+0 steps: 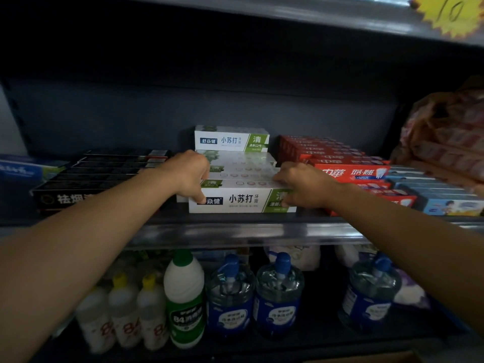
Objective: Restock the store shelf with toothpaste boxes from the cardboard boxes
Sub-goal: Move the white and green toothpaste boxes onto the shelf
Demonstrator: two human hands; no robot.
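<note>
Your shelf (235,227) carries black cartons (86,179) at left and red 中華 boxes (351,172) at right. Between them, at the front edge, sits the white-green toothpaste box (243,200) marked 小苏打. Your left hand (190,174) and right hand (301,186) curl over its ends, fingers clamped on it.
</note>
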